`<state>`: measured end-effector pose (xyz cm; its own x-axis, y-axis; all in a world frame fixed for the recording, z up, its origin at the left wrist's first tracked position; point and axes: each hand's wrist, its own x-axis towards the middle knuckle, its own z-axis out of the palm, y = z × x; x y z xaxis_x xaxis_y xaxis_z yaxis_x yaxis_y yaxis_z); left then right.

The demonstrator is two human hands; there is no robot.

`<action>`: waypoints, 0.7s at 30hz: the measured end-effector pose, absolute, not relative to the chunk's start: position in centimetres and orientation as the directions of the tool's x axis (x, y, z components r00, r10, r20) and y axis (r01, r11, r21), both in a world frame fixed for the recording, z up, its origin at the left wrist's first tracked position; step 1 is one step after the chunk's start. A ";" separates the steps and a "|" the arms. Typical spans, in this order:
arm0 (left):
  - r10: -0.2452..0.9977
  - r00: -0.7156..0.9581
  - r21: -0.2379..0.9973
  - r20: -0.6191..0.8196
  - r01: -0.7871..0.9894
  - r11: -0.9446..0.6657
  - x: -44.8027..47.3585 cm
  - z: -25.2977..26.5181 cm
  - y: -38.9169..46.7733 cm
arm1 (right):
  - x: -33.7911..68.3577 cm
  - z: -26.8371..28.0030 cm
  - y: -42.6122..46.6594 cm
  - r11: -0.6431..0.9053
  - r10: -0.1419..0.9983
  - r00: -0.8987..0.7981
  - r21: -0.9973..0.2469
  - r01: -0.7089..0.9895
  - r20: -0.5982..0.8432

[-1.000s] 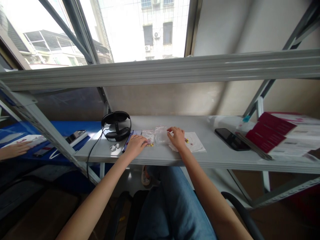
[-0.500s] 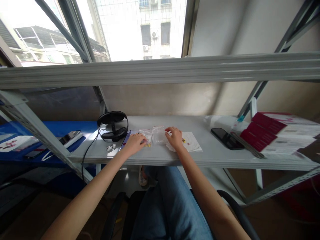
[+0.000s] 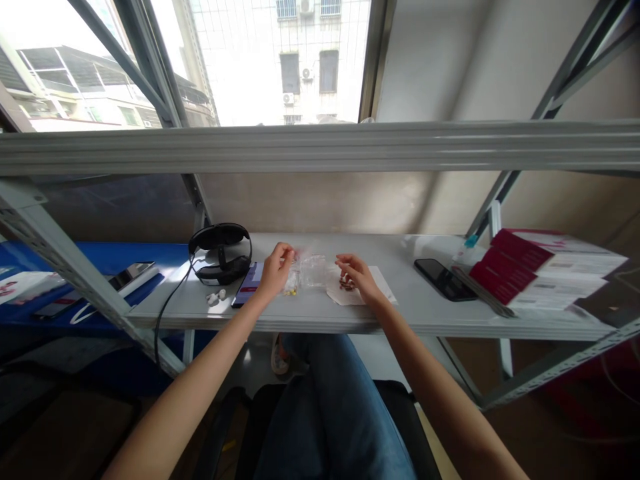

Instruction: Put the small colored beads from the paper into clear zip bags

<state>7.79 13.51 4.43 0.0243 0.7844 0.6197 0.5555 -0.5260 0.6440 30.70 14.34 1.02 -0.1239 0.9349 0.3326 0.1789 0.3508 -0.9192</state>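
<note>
My left hand (image 3: 277,270) is raised a little, thumb and fingers pinched at the upper edge of a small clear plastic bag (image 3: 294,277). Some yellow bits (image 3: 291,292) show at the bottom of that bag. Right of it lies a clear plastic piece (image 3: 313,271), perhaps a box or another bag; glare hides its form. My right hand (image 3: 359,275) hovers with fingers apart, and nothing shows between them. Beneath its fingers, a small heap of brown pieces (image 3: 347,283) rests on a white paper sheet (image 3: 383,285), which the hand partly covers.
Left of my hands are a purple-and-white phone or card (image 3: 249,285), white earbuds (image 3: 217,297) and a black headset (image 3: 223,270) with a cable. A black phone (image 3: 445,279) and stacked red-and-white boxes (image 3: 540,270) sit right. A grey beam (image 3: 320,150) crosses above the shelf.
My left hand has lifted and moved right, its fingers now pinched at the bag. My right hand has shifted slightly right, and brown pieces on the paper now show under it.
</note>
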 end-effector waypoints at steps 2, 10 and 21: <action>0.811 -0.056 0.783 0.582 0.308 -0.541 10.2 4.2 14.4 | 31.2 1.5 14.2 0.304 0.947 -0.127 -0.952 0.043 0.296; 0.926 -0.275 0.937 0.257 -0.163 -0.308 18.8 0.8 16.3 | 32.9 0.5 15.4 0.386 0.919 0.073 -0.922 0.044 0.388; 0.780 -0.262 0.819 0.569 0.264 -0.509 20.1 -0.3 16.5 | 33.0 -0.6 16.4 0.381 0.901 0.184 -0.919 0.103 0.394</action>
